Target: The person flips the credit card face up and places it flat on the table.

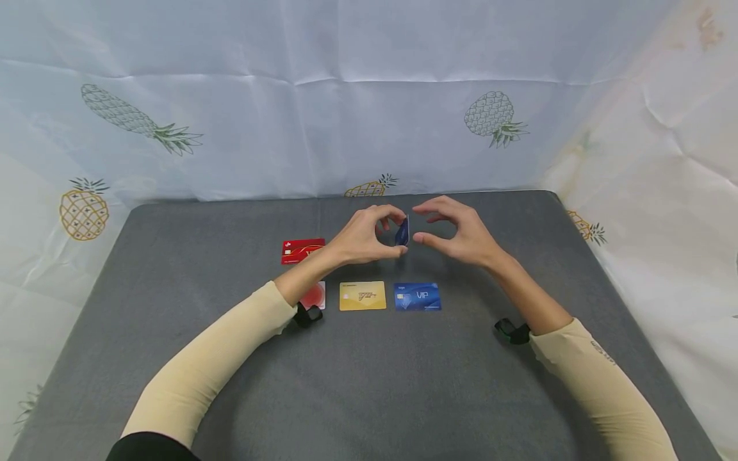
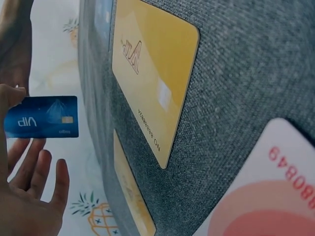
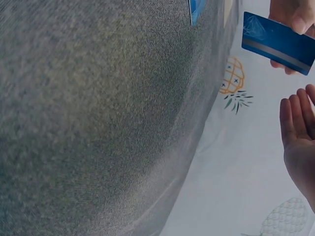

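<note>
My left hand point(image 1: 364, 235) pinches a blue VIP card point(image 1: 401, 233) between thumb and fingers, holding it on edge above the table. In the left wrist view the card's front, with chip and VIP lettering, faces the camera; the right wrist view shows its back with a grey stripe. Just right of the card, my right hand point(image 1: 460, 232) has thumb and fingers spread apart, holding nothing. In the right wrist view a gap separates its fingers point(image 3: 298, 113) from the card. Below the hands lie a gold card point(image 1: 362, 296) and another blue VIP card point(image 1: 418, 296).
Partly behind the left forearm lie a red card point(image 1: 296, 251) and a white card with a pink-red circle point(image 1: 314, 295). A second gold card point(image 2: 132, 189) shows in the left wrist view. A grey cloth covers the table point(image 1: 369, 384); pineapple-print sheets point(image 1: 323, 128) hang around it.
</note>
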A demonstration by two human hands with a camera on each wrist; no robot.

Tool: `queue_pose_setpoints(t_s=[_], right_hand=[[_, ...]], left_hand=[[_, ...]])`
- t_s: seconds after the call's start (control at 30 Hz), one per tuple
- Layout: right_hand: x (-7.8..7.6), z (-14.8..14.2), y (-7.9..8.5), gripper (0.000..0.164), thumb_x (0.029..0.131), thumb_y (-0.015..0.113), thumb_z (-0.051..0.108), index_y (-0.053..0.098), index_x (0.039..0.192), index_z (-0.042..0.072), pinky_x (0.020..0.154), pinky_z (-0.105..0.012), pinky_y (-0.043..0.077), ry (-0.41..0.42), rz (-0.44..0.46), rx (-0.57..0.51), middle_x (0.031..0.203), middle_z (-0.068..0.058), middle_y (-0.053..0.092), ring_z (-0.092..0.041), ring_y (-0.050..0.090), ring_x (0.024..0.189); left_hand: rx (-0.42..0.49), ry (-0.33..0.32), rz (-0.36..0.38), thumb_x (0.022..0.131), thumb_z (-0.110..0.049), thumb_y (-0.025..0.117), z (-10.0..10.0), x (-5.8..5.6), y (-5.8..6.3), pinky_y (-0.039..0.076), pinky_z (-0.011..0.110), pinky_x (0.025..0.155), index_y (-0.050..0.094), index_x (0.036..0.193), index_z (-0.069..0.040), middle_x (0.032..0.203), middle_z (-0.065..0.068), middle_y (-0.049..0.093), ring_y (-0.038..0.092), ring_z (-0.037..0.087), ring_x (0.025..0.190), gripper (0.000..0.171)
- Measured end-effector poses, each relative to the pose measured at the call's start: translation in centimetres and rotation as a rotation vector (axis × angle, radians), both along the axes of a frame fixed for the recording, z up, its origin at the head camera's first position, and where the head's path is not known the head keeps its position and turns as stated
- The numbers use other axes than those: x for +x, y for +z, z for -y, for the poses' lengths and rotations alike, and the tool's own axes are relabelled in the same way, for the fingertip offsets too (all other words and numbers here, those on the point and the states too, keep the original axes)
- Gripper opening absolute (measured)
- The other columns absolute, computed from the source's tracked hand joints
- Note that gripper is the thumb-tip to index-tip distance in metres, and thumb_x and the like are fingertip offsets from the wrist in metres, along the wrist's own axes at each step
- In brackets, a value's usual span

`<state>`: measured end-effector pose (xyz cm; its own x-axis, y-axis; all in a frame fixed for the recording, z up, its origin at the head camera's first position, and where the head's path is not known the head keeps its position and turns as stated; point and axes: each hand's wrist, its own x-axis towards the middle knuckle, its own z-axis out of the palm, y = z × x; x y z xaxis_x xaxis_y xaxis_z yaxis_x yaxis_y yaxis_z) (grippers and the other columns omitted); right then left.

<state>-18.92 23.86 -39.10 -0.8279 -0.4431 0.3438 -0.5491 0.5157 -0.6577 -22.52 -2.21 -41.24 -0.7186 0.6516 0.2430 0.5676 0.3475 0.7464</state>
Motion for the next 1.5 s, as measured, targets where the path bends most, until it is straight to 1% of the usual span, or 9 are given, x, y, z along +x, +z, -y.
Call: queue_pose_setpoints(t_s=[0.13, 0.33, 0.5, 0.63, 0.8, 1.03, 1.17, 1.27, 1.5], right_hand=[[0.01, 0.23, -0.05, 0.054, 0.09, 0.089, 0.016, 0.07, 0.14, 0.004, 0.106, -0.056, 0.058, 0.012, 0.007, 0.014, 0.137, -0.014, 0.069, -0.037, 0.067, 0.128], [-0.02, 0.46, -0.25, 0.055, 0.089, 0.089, 0.015, 0.071, 0.14, 0.008, 0.105, -0.056, 0.059, 0.018, 0.005, 0.03, 0.137, -0.015, 0.069, -0.04, 0.067, 0.128], [0.01, 0.73, -0.25, 0.054, 0.088, 0.09, 0.012, 0.072, 0.138, 0.009, 0.104, -0.057, 0.059, 0.016, 0.003, 0.024, 0.136, -0.016, 0.069, -0.042, 0.068, 0.125], [0.15, 0.79, -0.15, 0.052, 0.088, 0.089, 0.012, 0.072, 0.137, 0.008, 0.104, -0.057, 0.059, 0.015, -0.009, 0.015, 0.135, -0.016, 0.07, -0.041, 0.07, 0.122], [0.22, 0.77, 0.03, 0.052, 0.088, 0.09, 0.012, 0.072, 0.136, 0.008, 0.103, -0.059, 0.058, 0.017, -0.042, 0.009, 0.133, -0.015, 0.07, -0.039, 0.071, 0.121], [0.3, 0.61, 0.26, 0.055, 0.087, 0.091, 0.013, 0.072, 0.139, 0.009, 0.103, -0.055, 0.059, 0.005, -0.041, 0.015, 0.136, -0.015, 0.07, -0.04, 0.07, 0.124], [0.31, 0.61, 0.38, 0.06, 0.086, 0.092, 0.017, 0.07, 0.142, 0.008, 0.104, -0.057, 0.058, 0.002, -0.015, 0.029, 0.141, -0.016, 0.067, -0.041, 0.067, 0.127], [0.24, 0.64, 0.29, 0.059, 0.087, 0.091, 0.019, 0.069, 0.142, 0.008, 0.105, -0.058, 0.058, 0.007, -0.006, 0.033, 0.14, -0.016, 0.067, -0.04, 0.067, 0.127], [0.32, 0.61, 0.3, 0.055, 0.089, 0.09, 0.016, 0.07, 0.14, 0.008, 0.105, -0.057, 0.058, 0.007, -0.026, 0.023, 0.138, -0.016, 0.068, -0.035, 0.069, 0.125]], left_hand=[[-0.011, 0.005, -0.008, 0.087, -0.028, 0.088, 0.0, 0.03, 0.02, 0.056, 0.044, 0.094, 0.068, 0.138, -0.006, 0.13, 0.011, 0.074, 0.063, 0.03, 0.108, 0.059], [-0.013, 0.006, -0.005, 0.087, -0.029, 0.088, -0.09, 0.03, 0.04, 0.056, 0.044, 0.095, 0.069, 0.137, -0.006, 0.13, 0.011, 0.074, 0.064, 0.033, 0.11, 0.059], [-0.015, 0.009, -0.012, 0.087, -0.03, 0.088, -0.14, 0.12, 0.11, 0.055, 0.044, 0.095, 0.069, 0.137, -0.007, 0.13, 0.01, 0.074, 0.064, 0.031, 0.11, 0.058], [-0.013, 0.011, -0.016, 0.087, -0.031, 0.088, -0.2, 0.23, 0.12, 0.057, 0.048, 0.095, 0.068, 0.138, -0.007, 0.131, 0.011, 0.073, 0.063, 0.029, 0.112, 0.06], [-0.015, 0.008, -0.013, 0.087, -0.03, 0.089, -0.13, 0.26, -0.03, 0.059, 0.053, 0.098, 0.066, 0.139, -0.006, 0.133, 0.012, 0.071, 0.062, 0.029, 0.117, 0.062], [-0.031, 0.008, -0.032, 0.087, -0.029, 0.089, -0.09, 0.16, -0.08, 0.054, 0.046, 0.102, 0.066, 0.138, -0.006, 0.132, 0.011, 0.071, 0.062, 0.029, 0.116, 0.061], [-0.038, 0.013, -0.031, 0.087, -0.03, 0.088, -0.1, 0.22, -0.02, 0.053, 0.039, 0.095, 0.066, 0.137, -0.006, 0.132, 0.01, 0.071, 0.061, 0.027, 0.113, 0.06], [-0.041, 0.018, -0.028, 0.087, -0.031, 0.088, -0.07, 0.26, -0.02, 0.052, 0.035, 0.091, 0.066, 0.138, -0.007, 0.132, 0.01, 0.071, 0.06, 0.027, 0.112, 0.06], [-0.064, 0.027, -0.024, 0.087, -0.031, 0.089, 0.18, 0.06, -0.28, 0.058, 0.042, 0.094, 0.066, 0.138, -0.007, 0.135, 0.01, 0.07, 0.06, 0.027, 0.117, 0.06]])
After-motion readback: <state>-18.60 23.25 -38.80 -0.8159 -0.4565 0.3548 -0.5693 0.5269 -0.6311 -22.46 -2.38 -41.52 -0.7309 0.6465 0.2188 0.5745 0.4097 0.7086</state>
